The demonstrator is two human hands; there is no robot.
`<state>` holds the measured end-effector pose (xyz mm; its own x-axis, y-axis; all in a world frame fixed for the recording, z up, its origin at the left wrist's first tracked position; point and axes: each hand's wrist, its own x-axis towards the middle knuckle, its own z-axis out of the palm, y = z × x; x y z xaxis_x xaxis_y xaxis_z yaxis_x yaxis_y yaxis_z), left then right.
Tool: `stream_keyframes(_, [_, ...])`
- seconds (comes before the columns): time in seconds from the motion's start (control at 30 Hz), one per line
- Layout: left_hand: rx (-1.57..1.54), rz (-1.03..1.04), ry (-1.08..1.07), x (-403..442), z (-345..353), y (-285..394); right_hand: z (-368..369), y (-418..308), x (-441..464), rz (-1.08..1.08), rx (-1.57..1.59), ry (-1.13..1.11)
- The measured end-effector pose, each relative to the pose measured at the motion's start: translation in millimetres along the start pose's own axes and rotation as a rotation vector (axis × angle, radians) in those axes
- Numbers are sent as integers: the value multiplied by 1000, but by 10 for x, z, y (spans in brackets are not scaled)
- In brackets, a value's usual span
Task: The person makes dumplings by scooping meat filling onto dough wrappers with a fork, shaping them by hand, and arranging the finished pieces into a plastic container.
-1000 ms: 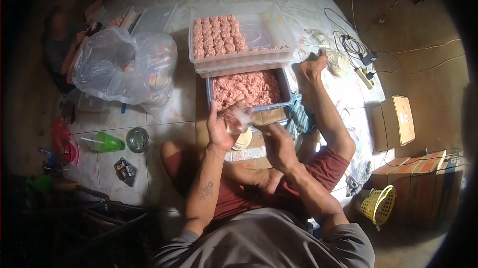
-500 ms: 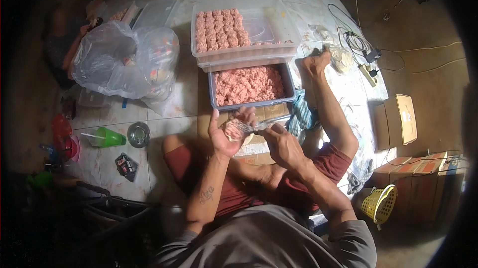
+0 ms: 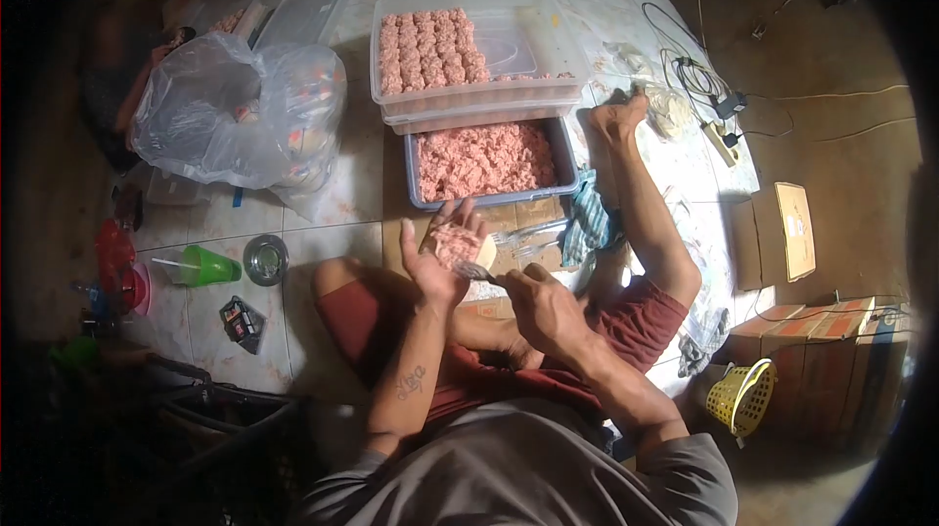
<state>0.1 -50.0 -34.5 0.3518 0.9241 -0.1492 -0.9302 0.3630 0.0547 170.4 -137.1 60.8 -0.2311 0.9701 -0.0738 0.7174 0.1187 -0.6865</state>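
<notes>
- With left hand [image 3: 430, 277] cupped open and palm up, support the minced meat [image 3: 453, 244] from below; hold level, so as not to let any slide off toward the wrist.
- Grip the fork [image 3: 474, 273] by its handle in the right hand [image 3: 550, 311], closed firmly at about four o'clock from the left palm; judging by the angle, press with the tines nearly flat rather than digging in.
- Work in short, light strokes across the meat, smoothing from the middle outward; avoid bearing down hard enough to scrape the palm.
- Note the pale round disc [image 3: 487, 253] just beside the meat, on its three o'clock side; cannot tell for certain whether held in the hand or lying beneath.
- Stay close above the near edge of the blue-grey tub [image 3: 533, 196], at twelve o'clock, to catch crumbs over the loose mince [image 3: 484, 159].
- For an even size, compare with the packed rows of meat portions [image 3: 430, 52] in the clear plastic tray [image 3: 528, 96], farther out at twelve o'clock, on its left side.
- Mind the teal striped cloth [image 3: 587, 223], between two and three o'clock; swing the right elbow clear of it.
- Leave ample room from the green cup [image 3: 215, 267] and glass dish [image 3: 265, 260], both well apart at nine o'clock.
</notes>
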Motion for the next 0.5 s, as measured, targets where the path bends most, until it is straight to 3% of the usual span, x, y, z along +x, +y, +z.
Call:
stream_keyframes(0.27, [-132, 43, 122, 1, -4, 48, -177, 2, 17, -70, 9, 148])
stream_keyframes(0.33, [60, -76, 123, -76, 70, 64, -152, 94, 61, -112, 63, 197])
stream_keyframes(0.47, [74, -35, 58, -63, 117, 55, -156, 232, 144, -131, -15, 151])
stream_keyframes(0.5, [167, -130, 76, -85, 22, 82, -209, 159, 122, -143, 72, 220])
